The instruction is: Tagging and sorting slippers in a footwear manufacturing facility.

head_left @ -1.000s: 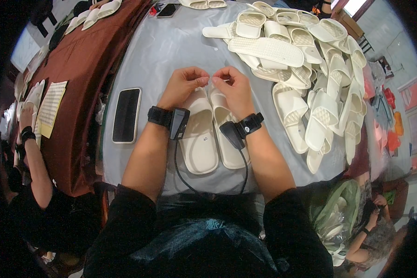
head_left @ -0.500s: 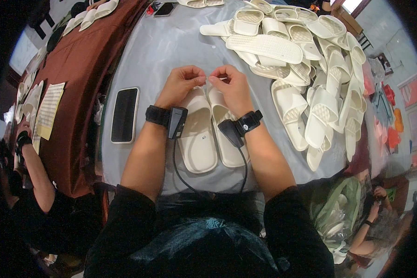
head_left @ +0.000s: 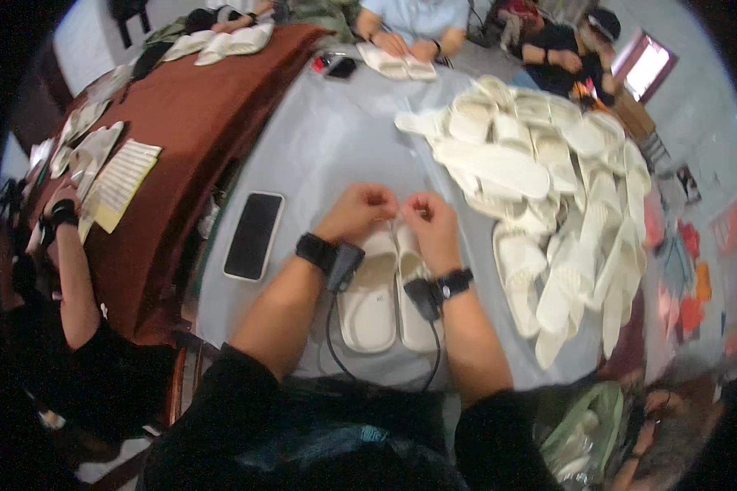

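Observation:
A pair of cream slide slippers lies side by side on the grey-covered table in front of me, heels toward me. Over the toe end of the left slipper (head_left: 368, 315), my left hand (head_left: 357, 214) is closed, thumb and fingertips pinched. My right hand (head_left: 434, 231) makes a similar pinch a small gap away, above the toe of the right slipper (head_left: 418, 329). Whatever lies between the fingertips is too small and blurred to make out. Both wrists wear black straps with small dark boxes and cables, which partly cover the slippers.
A heap of cream slippers (head_left: 499, 170) fills the table's right side. A phone (head_left: 254, 236) lies left of my left forearm. Across the table a person in light blue handles slippers (head_left: 397, 64). On the left, a brown-covered table (head_left: 196, 139) carries slippers and a printed sheet (head_left: 123, 186).
The view has tilted up, so table and hands sit lower in the picture and people across the table show. Both hands stay pinched over the slippers' toes.

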Demonstrator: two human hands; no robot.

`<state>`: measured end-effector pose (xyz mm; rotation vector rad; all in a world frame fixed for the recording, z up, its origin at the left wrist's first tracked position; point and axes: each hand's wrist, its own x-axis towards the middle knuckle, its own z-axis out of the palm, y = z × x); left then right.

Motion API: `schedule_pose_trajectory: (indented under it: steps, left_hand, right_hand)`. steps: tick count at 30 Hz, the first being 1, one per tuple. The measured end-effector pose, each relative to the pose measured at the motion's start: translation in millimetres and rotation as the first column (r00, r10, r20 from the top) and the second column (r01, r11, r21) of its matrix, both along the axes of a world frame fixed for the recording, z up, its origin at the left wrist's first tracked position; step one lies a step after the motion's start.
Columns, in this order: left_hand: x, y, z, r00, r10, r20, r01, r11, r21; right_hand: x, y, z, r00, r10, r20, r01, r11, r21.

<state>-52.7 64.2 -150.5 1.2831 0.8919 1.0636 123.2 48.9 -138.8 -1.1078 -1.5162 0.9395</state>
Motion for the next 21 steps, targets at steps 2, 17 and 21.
schedule_pose_trajectory:
  steps: [2, 17, 21]
  left_hand:
    - [-3.7, 0.2, -7.7, 0.999, -0.008, 0.049, 0.009, 1.000, -0.018]
    - [-5.2, 3.4, -7.3, 0.998, -0.046, 0.032, 0.043, 0.995, 0.095]
    - [-6.1, 4.0, -9.7, 0.994, -0.049, 0.093, 0.038, 0.993, 0.109]
  right_hand:
    - [-2.3, -0.1, -4.3, 1.000, 0.020, 0.020, -0.020, 1.000, 0.016]
    - [-2.3, -2.7, 1.4, 0.979, 0.075, -0.189, -0.090, 0.993, -0.074]
    - [-3.7, -2.3, 1.8, 0.981, 0.081, -0.175, -0.092, 0.994, -0.057]
